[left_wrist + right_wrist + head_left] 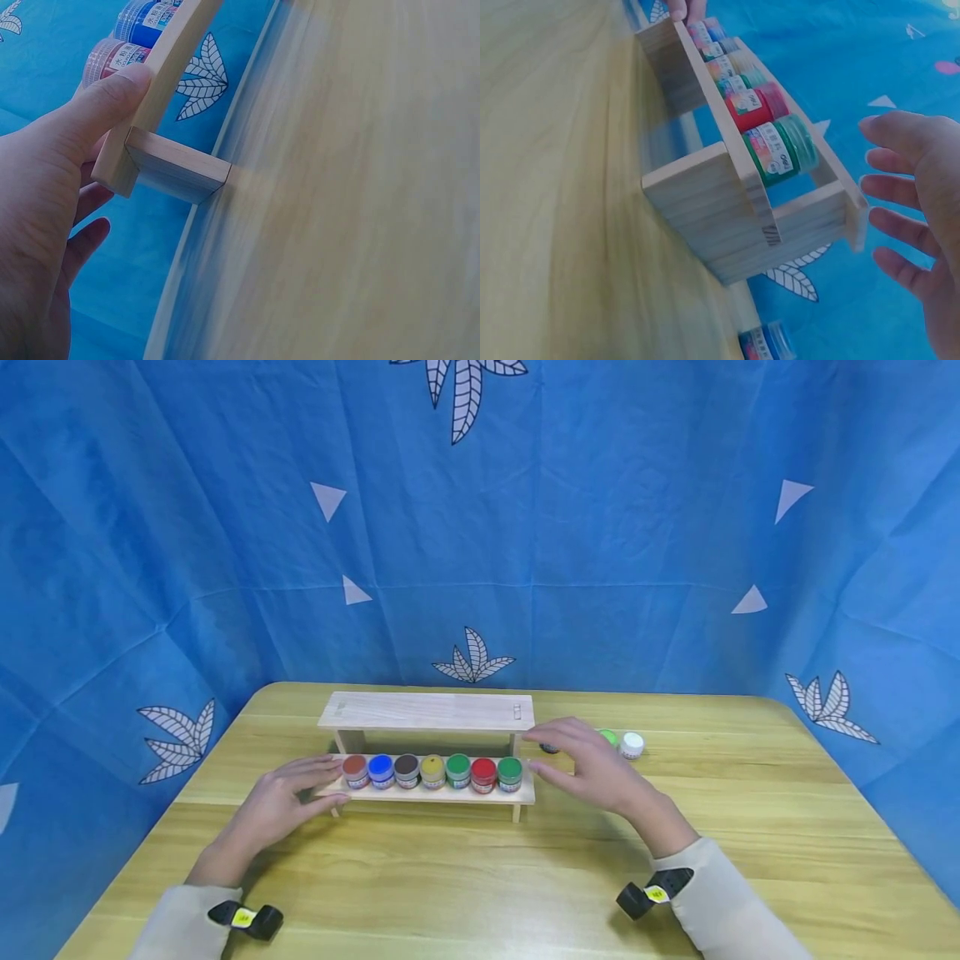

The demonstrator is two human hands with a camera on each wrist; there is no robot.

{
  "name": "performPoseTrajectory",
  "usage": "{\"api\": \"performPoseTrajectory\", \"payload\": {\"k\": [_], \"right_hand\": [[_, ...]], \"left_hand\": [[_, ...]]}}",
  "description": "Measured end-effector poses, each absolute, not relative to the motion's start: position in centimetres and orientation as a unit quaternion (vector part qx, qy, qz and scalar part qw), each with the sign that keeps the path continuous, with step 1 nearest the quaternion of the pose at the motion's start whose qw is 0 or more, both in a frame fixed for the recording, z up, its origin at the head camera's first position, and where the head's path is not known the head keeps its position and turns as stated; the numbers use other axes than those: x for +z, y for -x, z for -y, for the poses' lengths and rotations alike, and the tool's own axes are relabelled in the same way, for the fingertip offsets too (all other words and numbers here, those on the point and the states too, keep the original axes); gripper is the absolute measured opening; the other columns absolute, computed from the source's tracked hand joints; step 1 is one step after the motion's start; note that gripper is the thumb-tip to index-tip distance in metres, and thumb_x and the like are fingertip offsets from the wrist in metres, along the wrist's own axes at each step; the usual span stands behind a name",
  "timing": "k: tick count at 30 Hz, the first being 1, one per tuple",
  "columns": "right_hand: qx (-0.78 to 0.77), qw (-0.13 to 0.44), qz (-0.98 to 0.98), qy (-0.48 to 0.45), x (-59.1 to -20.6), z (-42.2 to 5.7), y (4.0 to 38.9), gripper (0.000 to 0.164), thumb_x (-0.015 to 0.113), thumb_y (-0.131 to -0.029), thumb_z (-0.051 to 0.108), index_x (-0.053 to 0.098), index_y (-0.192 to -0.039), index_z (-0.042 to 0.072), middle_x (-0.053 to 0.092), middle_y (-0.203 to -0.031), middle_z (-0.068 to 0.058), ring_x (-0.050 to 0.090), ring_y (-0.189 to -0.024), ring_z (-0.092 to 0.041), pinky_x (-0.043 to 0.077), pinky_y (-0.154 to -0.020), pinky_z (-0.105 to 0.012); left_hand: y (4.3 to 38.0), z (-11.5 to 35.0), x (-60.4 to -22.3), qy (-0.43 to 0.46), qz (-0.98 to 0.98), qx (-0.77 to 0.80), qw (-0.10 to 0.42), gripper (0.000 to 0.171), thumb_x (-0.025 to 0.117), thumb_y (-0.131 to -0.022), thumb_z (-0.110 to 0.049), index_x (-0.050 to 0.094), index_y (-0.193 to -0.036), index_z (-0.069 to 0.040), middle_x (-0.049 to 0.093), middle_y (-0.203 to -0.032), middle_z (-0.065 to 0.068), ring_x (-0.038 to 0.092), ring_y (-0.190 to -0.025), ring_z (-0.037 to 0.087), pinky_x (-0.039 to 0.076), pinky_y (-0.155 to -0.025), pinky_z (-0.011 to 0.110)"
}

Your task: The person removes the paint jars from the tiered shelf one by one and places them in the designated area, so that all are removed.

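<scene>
A two-tier wooden rack stands on the table, with a row of several paint jars on its lower shelf. A reddish-brown jar is at the left end of the row, beside a blue one; a green jar is at the right end, beside a red one. My left hand grips the lower shelf's left end, thumb on its front edge by the reddish-brown jar. Near the right end, my right hand has its fingers spread, apart from the rack and holding nothing.
Right of the rack, partly behind my right hand, stand more jars: a white one, a light green one and a dark one. A blue patterned cloth hangs behind the wooden table.
</scene>
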State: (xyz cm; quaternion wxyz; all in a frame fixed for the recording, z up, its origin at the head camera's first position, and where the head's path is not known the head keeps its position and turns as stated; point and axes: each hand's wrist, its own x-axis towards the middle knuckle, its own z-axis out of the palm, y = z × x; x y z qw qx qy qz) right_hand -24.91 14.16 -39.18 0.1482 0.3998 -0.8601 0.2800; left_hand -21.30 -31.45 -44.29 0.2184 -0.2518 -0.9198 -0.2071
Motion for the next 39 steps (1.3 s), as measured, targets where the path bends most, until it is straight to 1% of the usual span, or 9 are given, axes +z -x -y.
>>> {"api": "performPoseTrajectory", "payload": {"k": [4, 7, 10, 14, 20, 26, 32, 39], "right_hand": [[0.276, 0.145, 0.855, -0.414, -39.5, -13.7, 24.8, 0.038, 0.069, -0.092, 0.03, 0.066, -0.126, 0.014, 0.064, -0.126, 0.002, 0.055, -0.119, -0.019, 0.046, -0.102, -0.044], [0.267, 0.135, 0.854, -0.425, -39.7, -13.2, 24.8, 0.037, 0.067, -0.094, 0.032, 0.065, -0.126, 0.015, 0.063, -0.129, 0.002, 0.054, -0.121, -0.018, 0.045, -0.103, -0.043], [0.26, 0.126, 0.856, -0.429, -39.9, -12.8, 24.6, 0.038, 0.065, -0.094, 0.035, 0.065, -0.127, 0.016, 0.062, -0.13, 0.002, 0.054, -0.121, -0.018, 0.047, -0.101, -0.042], [0.253, 0.124, 0.856, -0.434, -40.1, -12.4, 24.4, 0.039, 0.066, -0.094, 0.035, 0.065, -0.127, 0.014, 0.063, -0.129, 0.0, 0.055, -0.121, -0.019, 0.048, -0.1, -0.044], [0.234, 0.112, 0.862, -0.435, -40.5, -12.0, 24.2, 0.04, 0.066, -0.094, 0.035, 0.064, -0.13, 0.015, 0.062, -0.13, 0.002, 0.052, -0.125, -0.018, 0.045, -0.104, -0.042], [0.226, 0.106, 0.867, -0.431, -40.7, -11.7, 24.0, 0.042, 0.064, -0.095, 0.035, 0.062, -0.132, 0.015, 0.06, -0.132, 0.0, 0.051, -0.126, -0.02, 0.043, -0.107, -0.042], [0.22, 0.125, 0.873, -0.416, -40.8, -11.4, 23.8, 0.04, 0.066, -0.095, 0.035, 0.064, -0.129, 0.014, 0.062, -0.128, 0.002, 0.052, -0.123, -0.017, 0.045, -0.105, -0.04], [0.222, 0.13, 0.883, -0.392, -40.8, -11.2, 23.6, 0.035, 0.068, -0.093, 0.035, 0.067, -0.122, 0.015, 0.063, -0.121, 0.004, 0.055, -0.117, -0.015, 0.046, -0.103, -0.039]], "left_hand": [[21.3, 31.5, -44.3, 0.254, 0.919, -0.207, 0.221, 0.05, 0.086, -0.073, -0.03, 0.073, -0.115, -0.007, 0.069, -0.118, 0.009, 0.064, -0.11, 0.034, 0.05, -0.095, 0.053], [21.2, 31.5, -44.3, 0.25, 0.92, -0.207, 0.22, 0.049, 0.086, -0.073, -0.03, 0.073, -0.115, -0.007, 0.069, -0.118, 0.009, 0.064, -0.11, 0.034, 0.05, -0.094, 0.054], [21.2, 31.6, -44.3, 0.247, 0.922, -0.205, 0.218, 0.049, 0.086, -0.074, -0.031, 0.073, -0.115, -0.007, 0.069, -0.118, 0.008, 0.064, -0.11, 0.034, 0.05, -0.094, 0.054], [21.3, 31.6, -44.3, 0.247, 0.922, -0.205, 0.217, 0.049, 0.085, -0.074, -0.032, 0.073, -0.115, -0.007, 0.069, -0.119, 0.008, 0.064, -0.11, 0.034, 0.05, -0.095, 0.054], [21.3, 31.6, -44.3, 0.248, 0.921, -0.205, 0.218, 0.048, 0.086, -0.074, -0.032, 0.074, -0.113, -0.007, 0.07, -0.117, 0.007, 0.064, -0.109, 0.033, 0.05, -0.094, 0.053], [21.2, 31.5, -44.1, 0.25, 0.92, -0.209, 0.218, 0.048, 0.086, -0.074, -0.031, 0.073, -0.114, -0.007, 0.07, -0.118, 0.008, 0.064, -0.109, 0.034, 0.05, -0.094, 0.054], [21.3, 31.5, -44.2, 0.253, 0.918, -0.212, 0.219, 0.048, 0.086, -0.074, -0.031, 0.073, -0.113, -0.007, 0.07, -0.118, 0.008, 0.064, -0.109, 0.033, 0.05, -0.094, 0.053], [21.4, 31.4, -44.3, 0.253, 0.918, -0.211, 0.22, 0.048, 0.086, -0.074, -0.031, 0.074, -0.113, -0.006, 0.07, -0.118, 0.008, 0.064, -0.109, 0.033, 0.05, -0.093, 0.054]]}}
